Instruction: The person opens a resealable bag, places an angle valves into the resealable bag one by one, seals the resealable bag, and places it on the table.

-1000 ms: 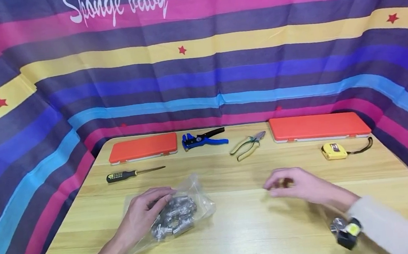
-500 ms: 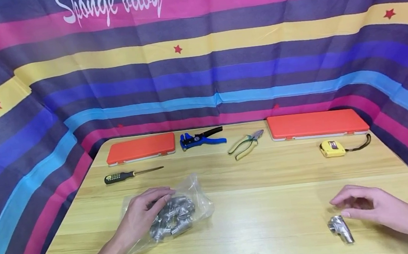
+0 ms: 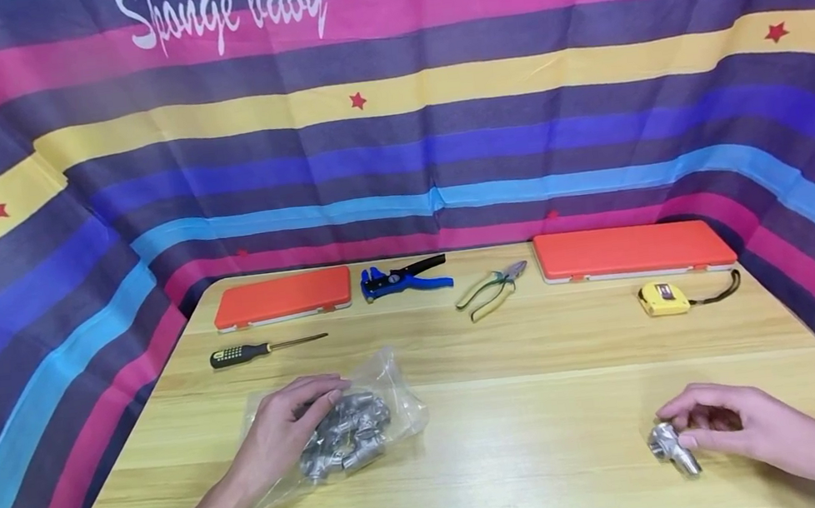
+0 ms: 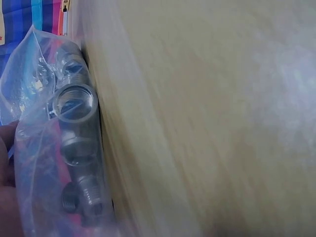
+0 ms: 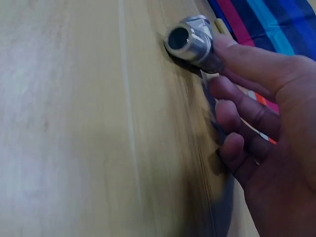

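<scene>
On the left of the table, my left hand (image 3: 293,414) holds a clear plastic bag (image 3: 406,409), its thumb and fingertips together at the film. Inside the bag are several shiny metal pipe fittings (image 3: 362,452); in the left wrist view, a threaded ring end of one fitting (image 4: 75,102) faces the camera. On the right, my right hand (image 3: 751,424) pinches a single chrome tee-shaped pipe fitting (image 3: 669,446) between thumb and index finger. The right wrist view shows this fitting's round open end (image 5: 178,38), close over the wood, while the other fingers are bent and hold nothing.
Along the back lie two red flat cases (image 3: 284,296), (image 3: 634,251), a blue wire stripper (image 3: 406,278) and pliers (image 3: 495,290). A screwdriver (image 3: 267,349) lies beyond the bag, a yellow tape measure (image 3: 664,298) at right. A striped curtain (image 3: 396,155) encloses the wooden table (image 3: 520,442).
My right hand has come from the middle of the table to the right and taken hold of the chrome fitting, which has turned slightly. The left hand stays on the bag.
</scene>
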### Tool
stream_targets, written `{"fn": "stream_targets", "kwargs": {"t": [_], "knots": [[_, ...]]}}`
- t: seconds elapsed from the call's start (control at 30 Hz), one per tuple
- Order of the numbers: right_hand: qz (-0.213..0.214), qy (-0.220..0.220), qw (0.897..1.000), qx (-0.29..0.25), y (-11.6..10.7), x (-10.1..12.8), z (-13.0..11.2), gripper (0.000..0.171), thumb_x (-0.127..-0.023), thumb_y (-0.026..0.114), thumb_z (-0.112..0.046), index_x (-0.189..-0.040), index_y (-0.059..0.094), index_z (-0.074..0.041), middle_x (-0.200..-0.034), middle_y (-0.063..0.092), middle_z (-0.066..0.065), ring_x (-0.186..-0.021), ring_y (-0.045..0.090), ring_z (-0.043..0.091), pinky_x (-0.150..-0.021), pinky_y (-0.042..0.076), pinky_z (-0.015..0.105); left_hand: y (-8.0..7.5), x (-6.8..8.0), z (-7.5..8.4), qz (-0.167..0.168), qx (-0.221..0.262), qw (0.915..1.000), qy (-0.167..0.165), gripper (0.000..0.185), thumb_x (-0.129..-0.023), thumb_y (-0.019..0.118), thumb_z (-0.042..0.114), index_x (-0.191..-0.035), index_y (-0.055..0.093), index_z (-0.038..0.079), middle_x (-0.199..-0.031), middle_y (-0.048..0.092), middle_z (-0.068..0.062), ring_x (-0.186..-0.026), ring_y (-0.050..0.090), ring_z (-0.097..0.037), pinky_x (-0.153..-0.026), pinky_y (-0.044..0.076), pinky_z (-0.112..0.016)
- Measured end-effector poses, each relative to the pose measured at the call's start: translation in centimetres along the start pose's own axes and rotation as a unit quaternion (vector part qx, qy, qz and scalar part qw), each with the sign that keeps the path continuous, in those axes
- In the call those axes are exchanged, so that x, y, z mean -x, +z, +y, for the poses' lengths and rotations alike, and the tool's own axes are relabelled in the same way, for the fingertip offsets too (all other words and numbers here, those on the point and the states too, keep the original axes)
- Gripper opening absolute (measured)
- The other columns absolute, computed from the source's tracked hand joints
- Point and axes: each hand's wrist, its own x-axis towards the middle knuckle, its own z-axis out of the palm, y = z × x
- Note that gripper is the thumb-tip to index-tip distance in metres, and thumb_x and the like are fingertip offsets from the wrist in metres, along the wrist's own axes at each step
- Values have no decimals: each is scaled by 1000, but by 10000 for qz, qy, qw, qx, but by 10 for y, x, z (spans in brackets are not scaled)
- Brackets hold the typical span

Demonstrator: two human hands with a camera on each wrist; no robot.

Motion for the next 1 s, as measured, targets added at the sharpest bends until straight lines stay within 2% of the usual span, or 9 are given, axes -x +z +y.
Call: {"fn": "stream_targets", "kwargs": {"t": [0.13,0.23,0.37,0.5,0.63,0.77,1.0], "knots": [[277,232,9991,198,3,-4,-2,24,-107,67,-6,-128,74,-16,-104,74,-9,-88,65,9,-66,52,23,-1,1,1,-19,5,10000,-71,23,-105,74,16,-122,83,28,-130,79,4,-123,73,-17,-104,63,-39],[413,372,9983,187,6,-4,-5,20,-106,70,-7,-124,73,-17,-98,72,-8,-85,64,10,-64,50,24,-1,1,2,-5,13,10000,-44,22,-106,73,16,-122,83,28,-129,79,5,-123,74,-19,-104,63,-40],[205,229,9995,69,8,-2,-8,24,-100,79,-7,-117,69,-21,-93,67,-7,-81,59,12,-59,45,28,-2,1,2,-12,-5,10000,-62,22,-106,73,17,-122,83,28,-129,79,6,-123,74,-18,-105,63,-41],[88,7,9996,276,8,-4,-9,27,-97,83,-10,-114,68,-24,-93,65,-9,-81,57,10,-59,44,27,-2,2,2,-11,-17,10000,-64,22,-106,73,17,-122,83,28,-130,79,6,-123,73,-18,-105,63,-42],[467,-107,9953,839,12,-5,-10,26,-96,85,-13,-109,70,-31,-91,64,-15,-80,56,5,-58,42,24,-2,3,2,4,19,10000,-29,22,-106,73,17,-122,83,28,-130,79,4,-123,74,-20,-105,63,-43],[835,-274,9877,1296,15,-5,-11,31,-93,88,-13,-105,70,-36,-88,62,-20,-77,55,1,-56,39,20,-3,2,2,-40,51,9999,-123,22,-106,73,18,-122,83,30,-130,79,7,-124,73,-16,-105,63,-40],[1010,-522,9841,1368,19,-18,-18,35,-92,88,-10,-105,71,-38,-87,62,-22,-74,55,-1,-56,41,18,-4,4,3,-53,82,9998,-147,22,-106,73,19,-122,83,30,-131,79,5,-124,73,-20,-105,63,-41]]}}
